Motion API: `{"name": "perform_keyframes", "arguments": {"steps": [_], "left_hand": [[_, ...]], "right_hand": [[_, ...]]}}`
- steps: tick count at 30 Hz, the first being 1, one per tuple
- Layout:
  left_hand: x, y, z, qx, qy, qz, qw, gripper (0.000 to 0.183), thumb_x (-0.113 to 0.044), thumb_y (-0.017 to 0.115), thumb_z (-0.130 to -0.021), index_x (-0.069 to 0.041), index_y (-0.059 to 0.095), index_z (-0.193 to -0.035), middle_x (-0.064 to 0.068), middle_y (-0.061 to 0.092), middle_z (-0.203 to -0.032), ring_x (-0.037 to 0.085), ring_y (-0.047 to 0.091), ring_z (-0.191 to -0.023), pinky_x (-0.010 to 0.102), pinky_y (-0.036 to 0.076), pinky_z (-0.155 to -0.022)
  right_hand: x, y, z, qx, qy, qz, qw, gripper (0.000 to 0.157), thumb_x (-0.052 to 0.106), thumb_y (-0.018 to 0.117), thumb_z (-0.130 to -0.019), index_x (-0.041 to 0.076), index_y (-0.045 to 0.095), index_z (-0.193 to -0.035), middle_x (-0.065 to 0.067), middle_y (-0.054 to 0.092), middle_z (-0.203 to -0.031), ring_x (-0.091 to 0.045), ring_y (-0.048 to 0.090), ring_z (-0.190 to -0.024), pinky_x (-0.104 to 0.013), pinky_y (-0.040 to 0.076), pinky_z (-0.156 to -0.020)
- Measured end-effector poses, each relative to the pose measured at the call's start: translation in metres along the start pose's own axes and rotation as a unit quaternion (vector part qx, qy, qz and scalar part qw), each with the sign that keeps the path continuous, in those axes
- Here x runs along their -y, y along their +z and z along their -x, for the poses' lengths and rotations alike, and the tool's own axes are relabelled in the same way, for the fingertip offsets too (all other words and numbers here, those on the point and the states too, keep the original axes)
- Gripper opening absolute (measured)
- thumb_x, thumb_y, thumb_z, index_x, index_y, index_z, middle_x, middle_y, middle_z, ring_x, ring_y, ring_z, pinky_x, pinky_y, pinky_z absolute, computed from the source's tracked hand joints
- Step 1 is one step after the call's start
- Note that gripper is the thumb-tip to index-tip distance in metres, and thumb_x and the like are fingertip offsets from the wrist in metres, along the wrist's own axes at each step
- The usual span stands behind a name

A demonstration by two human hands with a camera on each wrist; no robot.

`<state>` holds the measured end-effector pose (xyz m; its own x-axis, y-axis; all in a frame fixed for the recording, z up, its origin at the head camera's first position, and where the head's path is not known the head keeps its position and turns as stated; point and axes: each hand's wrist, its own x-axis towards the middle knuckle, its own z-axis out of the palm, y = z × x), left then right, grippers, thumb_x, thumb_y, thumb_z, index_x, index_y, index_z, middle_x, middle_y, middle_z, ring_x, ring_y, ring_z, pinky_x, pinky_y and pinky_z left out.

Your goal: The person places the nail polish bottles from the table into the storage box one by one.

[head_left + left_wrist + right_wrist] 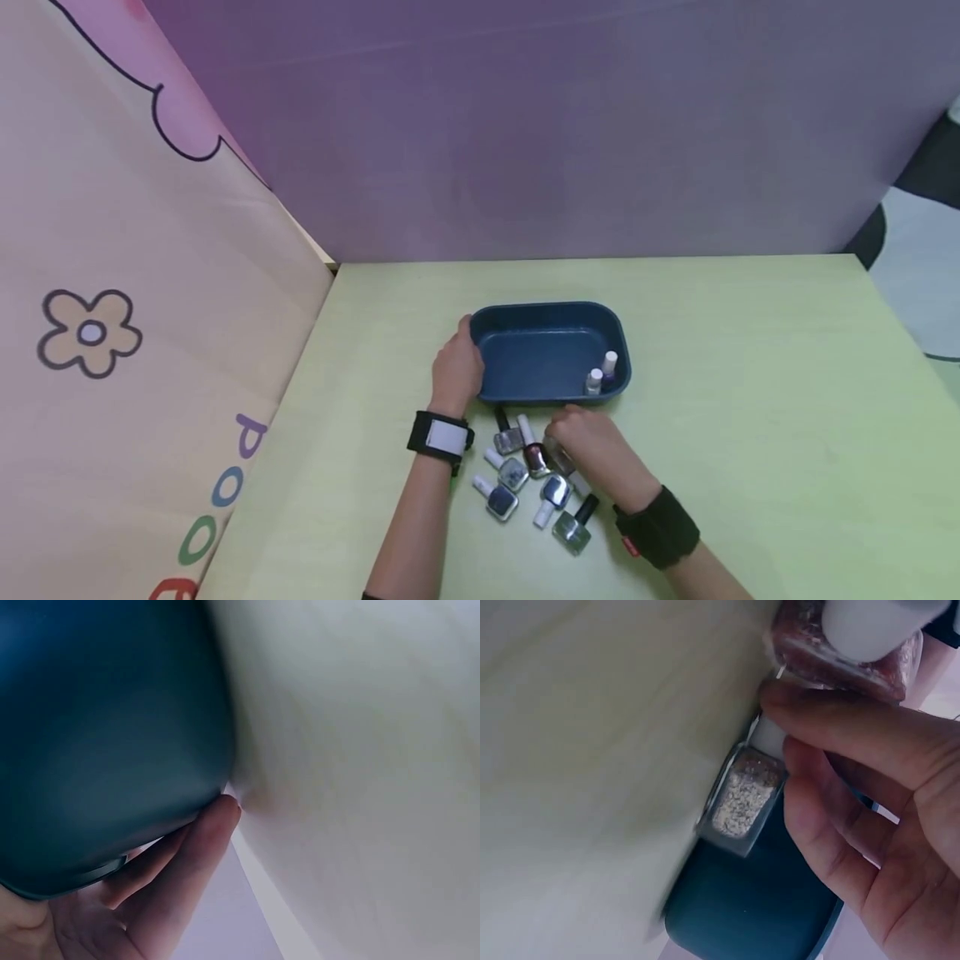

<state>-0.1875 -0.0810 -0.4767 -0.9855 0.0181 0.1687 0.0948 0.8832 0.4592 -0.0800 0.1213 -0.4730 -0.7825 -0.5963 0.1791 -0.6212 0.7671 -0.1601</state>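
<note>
A dark blue tray point(551, 398) stands on the table. My left hand point(457, 371) grips its left end, and in the left wrist view the fingers point(199, 847) lie along the tray's outer wall point(120, 750). Just in front of the tray is my right hand point(592, 450). The right wrist view has its thumb and forefinger pinching the white cap of a nail polish bottle point(742, 802) with silvery glitter. Beside the thumb is a reddish nail polish bottle point(840, 656), also white-capped. Two white-capped bottles point(594, 382) stand upright in the tray's front right corner.
Several nail polish bottles lie loosely in front of the tray, among them a dark red one point(536, 458), a dark blue one point(501, 502) and a green one point(572, 533) with a black cap. A purple panel point(562, 133) borders the table's back edge; a printed panel point(150, 250) stands left.
</note>
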Motion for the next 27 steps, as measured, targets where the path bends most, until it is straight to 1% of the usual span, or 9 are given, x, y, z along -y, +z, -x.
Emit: {"name": "perform_keyframes", "arguments": {"steps": [6, 9, 11, 13, 18, 20, 22, 24, 27], "left_hand": [[-0.003, 0.004, 0.001, 0.002, 0.004, 0.001, 1.0, 0.047, -0.014, 0.041, -0.093, -0.01, 0.034, -0.139, 0.015, 0.063, -0.101, 0.03, 0.059, -0.071, 0.041, 0.045, -0.06], [0.0, 0.002, 0.001, -0.014, 0.004, -0.001, 0.9999, 0.048, -0.014, 0.041, -0.092, -0.01, 0.033, -0.139, 0.015, 0.063, -0.1, 0.03, 0.059, -0.069, 0.041, 0.045, -0.058], [0.004, 0.002, 0.002, -0.026, 0.006, 0.005, 0.9996, 0.048, -0.013, 0.041, -0.092, -0.009, 0.033, -0.139, 0.017, 0.062, -0.099, 0.03, 0.058, -0.067, 0.041, 0.045, -0.057], [0.011, 0.002, 0.009, -0.029, -0.002, 0.005, 0.9996, 0.049, -0.013, 0.041, -0.092, -0.008, 0.034, -0.139, 0.017, 0.062, -0.098, 0.03, 0.058, -0.067, 0.041, 0.044, -0.057], [0.033, 0.005, 0.035, -0.009, -0.045, -0.018, 0.9988, 0.05, -0.011, 0.043, -0.09, -0.009, 0.034, -0.139, 0.015, 0.062, -0.096, 0.023, 0.054, -0.059, 0.037, 0.041, -0.053], [0.037, 0.007, 0.039, -0.012, -0.047, -0.02, 0.9987, 0.05, -0.01, 0.044, -0.089, -0.008, 0.035, -0.139, 0.014, 0.062, -0.094, 0.022, 0.052, -0.057, 0.036, 0.04, -0.051], [0.036, 0.009, 0.037, -0.023, -0.039, -0.018, 0.9988, 0.05, -0.011, 0.045, -0.089, -0.007, 0.035, -0.138, 0.014, 0.062, -0.093, 0.023, 0.053, -0.058, 0.037, 0.041, -0.052], [0.032, 0.012, 0.032, -0.031, -0.029, -0.017, 0.999, 0.05, -0.011, 0.045, -0.09, -0.007, 0.035, -0.138, 0.014, 0.062, -0.091, 0.023, 0.054, -0.06, 0.037, 0.042, -0.054], [0.022, 0.019, 0.021, -0.029, -0.012, -0.02, 0.9993, 0.05, -0.012, 0.046, -0.09, -0.006, 0.035, -0.138, 0.013, 0.061, -0.089, 0.021, 0.053, -0.058, 0.035, 0.041, -0.052]], "right_hand": [[0.0, -0.003, 0.006, -0.002, 0.002, 0.027, 1.0, 0.034, -0.009, 0.061, -0.06, 0.025, 0.057, -0.065, 0.015, 0.05, -0.067, -0.006, 0.041, -0.062, -0.021, 0.031, -0.05], [-0.002, -0.007, 0.002, -0.01, -0.008, 0.043, 0.999, 0.031, -0.007, 0.063, -0.061, 0.023, 0.062, -0.071, 0.012, 0.054, -0.071, -0.006, 0.044, -0.063, -0.021, 0.033, -0.05], [-0.001, -0.009, -0.001, -0.026, -0.016, 0.05, 0.998, 0.029, -0.006, 0.065, -0.061, 0.021, 0.063, -0.073, 0.01, 0.056, -0.072, -0.007, 0.047, -0.064, -0.022, 0.036, -0.051], [0.004, -0.007, -0.001, -0.04, -0.026, 0.048, 0.998, 0.026, -0.003, 0.067, -0.062, 0.019, 0.064, -0.076, 0.009, 0.059, -0.074, -0.007, 0.049, -0.065, -0.021, 0.037, -0.051], [0.019, 0.005, 0.003, -0.06, -0.063, 0.033, 0.996, 0.019, 0.008, 0.07, -0.066, 0.019, 0.065, -0.08, 0.008, 0.061, -0.076, -0.007, 0.049, -0.067, -0.018, 0.037, -0.052], [0.02, 0.007, 0.002, -0.066, -0.069, 0.033, 0.995, 0.018, 0.012, 0.072, -0.067, 0.02, 0.066, -0.082, 0.009, 0.061, -0.077, -0.007, 0.049, -0.069, -0.019, 0.037, -0.053], [0.017, 0.006, 0.001, -0.07, -0.067, 0.028, 0.995, 0.017, 0.014, 0.073, -0.067, 0.02, 0.066, -0.081, 0.009, 0.061, -0.077, -0.007, 0.049, -0.069, -0.019, 0.038, -0.054], [0.01, 0.002, 0.001, -0.066, -0.065, 0.018, 0.996, 0.017, 0.012, 0.073, -0.067, 0.02, 0.066, -0.08, 0.009, 0.061, -0.077, -0.008, 0.05, -0.069, -0.02, 0.04, -0.056], [-0.001, -0.004, 0.003, -0.048, -0.057, 0.008, 0.997, 0.017, 0.011, 0.072, -0.067, 0.018, 0.065, -0.081, 0.008, 0.06, -0.078, -0.008, 0.051, -0.069, -0.02, 0.041, -0.059]]}}
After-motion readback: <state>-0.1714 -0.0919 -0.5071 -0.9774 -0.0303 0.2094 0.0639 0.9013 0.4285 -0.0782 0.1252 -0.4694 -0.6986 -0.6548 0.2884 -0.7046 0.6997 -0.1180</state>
